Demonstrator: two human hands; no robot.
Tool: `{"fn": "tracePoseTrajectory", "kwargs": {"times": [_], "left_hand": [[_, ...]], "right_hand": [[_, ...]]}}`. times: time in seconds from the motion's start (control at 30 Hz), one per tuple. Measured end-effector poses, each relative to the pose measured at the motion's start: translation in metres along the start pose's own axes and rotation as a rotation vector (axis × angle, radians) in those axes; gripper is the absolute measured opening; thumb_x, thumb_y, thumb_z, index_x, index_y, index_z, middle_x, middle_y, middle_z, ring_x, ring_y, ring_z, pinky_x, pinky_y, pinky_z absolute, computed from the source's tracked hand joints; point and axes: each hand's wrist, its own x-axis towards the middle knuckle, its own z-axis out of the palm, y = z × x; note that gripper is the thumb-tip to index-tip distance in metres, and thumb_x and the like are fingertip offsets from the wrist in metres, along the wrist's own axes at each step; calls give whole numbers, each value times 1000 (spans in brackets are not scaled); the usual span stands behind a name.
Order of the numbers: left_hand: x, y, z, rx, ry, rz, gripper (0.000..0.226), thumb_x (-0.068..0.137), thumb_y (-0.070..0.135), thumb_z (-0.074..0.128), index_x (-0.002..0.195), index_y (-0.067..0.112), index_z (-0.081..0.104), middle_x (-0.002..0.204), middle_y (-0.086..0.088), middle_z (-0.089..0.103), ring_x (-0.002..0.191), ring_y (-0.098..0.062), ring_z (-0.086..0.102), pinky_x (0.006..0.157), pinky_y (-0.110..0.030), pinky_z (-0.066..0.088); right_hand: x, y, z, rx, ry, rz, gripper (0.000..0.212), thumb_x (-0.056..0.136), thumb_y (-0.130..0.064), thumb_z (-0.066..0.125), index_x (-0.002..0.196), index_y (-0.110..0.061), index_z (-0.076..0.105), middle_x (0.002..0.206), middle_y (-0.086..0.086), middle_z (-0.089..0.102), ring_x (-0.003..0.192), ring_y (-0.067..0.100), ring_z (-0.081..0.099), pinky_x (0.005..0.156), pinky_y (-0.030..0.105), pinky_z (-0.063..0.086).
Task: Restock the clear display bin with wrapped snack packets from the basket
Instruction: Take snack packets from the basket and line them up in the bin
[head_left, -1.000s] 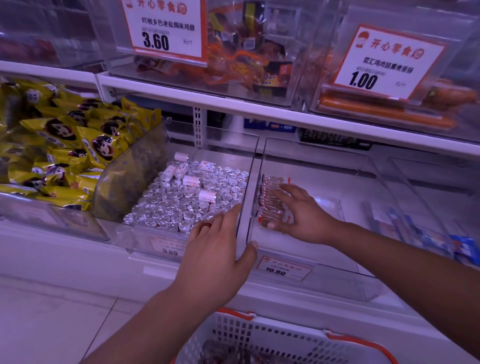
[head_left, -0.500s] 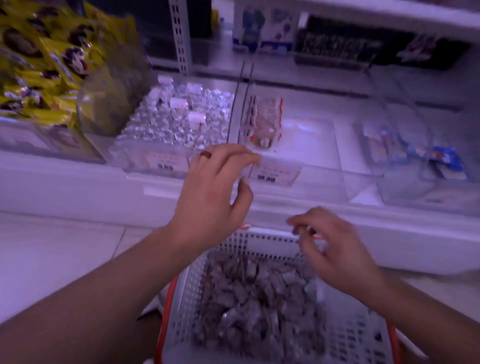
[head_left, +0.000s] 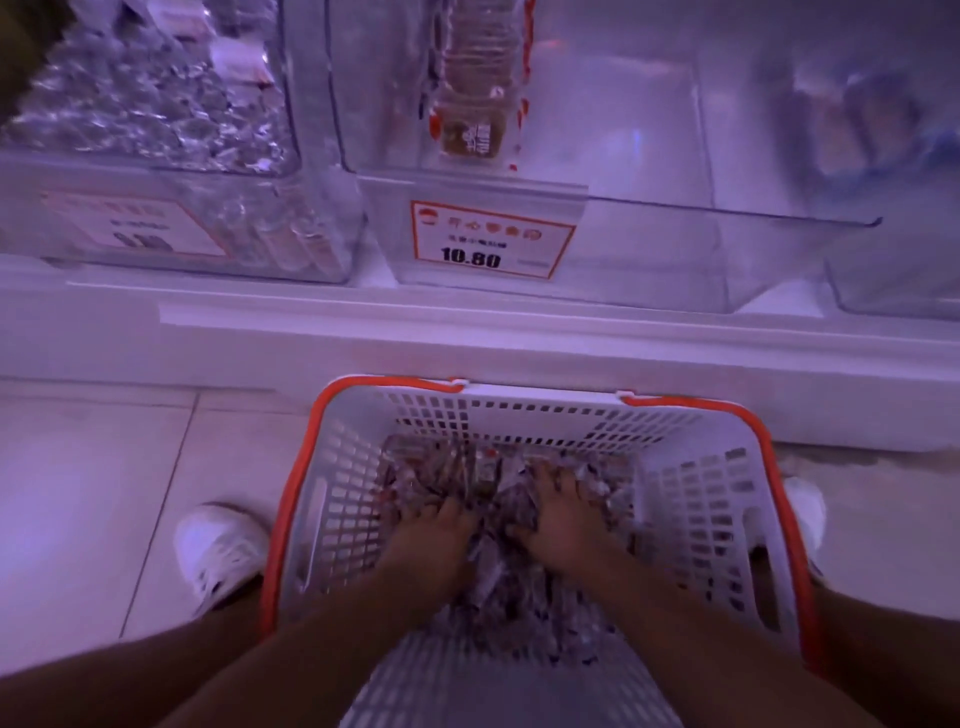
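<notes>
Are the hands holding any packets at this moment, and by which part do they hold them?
Both the left hand and the right hand are dug into the packets in the basket; whether any is gripped cannot be told.

Basket (head_left: 332, 499) on the floor before the shelf – display bin (head_left: 649, 218) above, packets (head_left: 498, 582) inside the basket

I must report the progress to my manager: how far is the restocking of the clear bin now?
Early stage. Done: one short row of packets stands along the left side of the clear display bin; the rest of its floor is bare. In hand: the left hand and right hand are both pressed into the packet pile in the basket. Left: most of that pile must be moved.
</notes>
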Motion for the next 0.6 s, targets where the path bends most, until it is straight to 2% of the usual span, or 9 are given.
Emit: {"fn": "tracePoseTrajectory", "kwargs": {"times": [0.1, 0.2, 0.27, 0.37, 0.47, 0.53, 0.6], "left_hand": [[19, 6, 18, -20, -21, -5, 64, 88, 52, 47, 145, 23, 35, 144, -10, 40, 125, -33, 46, 100, -45, 39], [24, 0, 30, -7, -8, -27, 70, 85, 60, 45, 145, 27, 38, 144, -10, 42, 123, -33, 46, 99, -43, 39], [25, -1, 36, -9, 6, -75, 67, 83, 64, 45, 141, 29, 43, 139, -9, 46, 121, -33, 47, 98, -42, 38], [31, 1, 37, -76, 34, -174, 56, 87, 62, 45, 131, 27, 48, 130, -8, 48, 115, -34, 47, 96, -44, 38], [35, 0, 36, -115, 24, -236, 49, 89, 54, 49, 131, 27, 48, 131, -7, 44, 116, -34, 45, 97, -45, 37], [34, 1, 37, -150, 15, -165, 41, 90, 47, 47, 124, 26, 52, 130, -6, 45, 115, -34, 45, 93, -44, 41], [32, 3, 36, -231, 7, -71, 39, 86, 43, 41, 117, 23, 55, 128, -7, 47, 112, -34, 46, 91, -42, 44]], "right_hand": [[2, -4, 9, -167, 19, -17, 99, 79, -56, 62, 153, -14, 13, 141, 20, 32, 128, 42, 37, 105, 51, 38], [-10, -11, 22, -234, 135, -6, 75, 88, -41, 60, 151, -15, 30, 135, 21, 45, 122, 42, 46, 99, 50, 45], [-14, -11, 27, -205, 163, -40, 64, 92, -36, 57, 150, -20, 36, 135, 17, 51, 122, 42, 51, 101, 50, 44], [-15, -5, 31, 14, 151, -91, 55, 93, -29, 51, 147, -27, 42, 134, 8, 56, 120, 35, 56, 96, 42, 48], [-11, 0, 25, 434, 204, 22, 40, 91, -24, 58, 131, -22, 60, 111, 8, 72, 96, 31, 69, 80, 37, 55], [-6, 4, 19, 541, 225, 91, 37, 90, -24, 62, 126, -17, 62, 102, 9, 75, 90, 29, 71, 77, 35, 56], [-2, 8, 17, 544, 246, 93, 40, 90, -27, 63, 128, -17, 62, 99, 6, 76, 85, 23, 71, 74, 29, 55]]}}
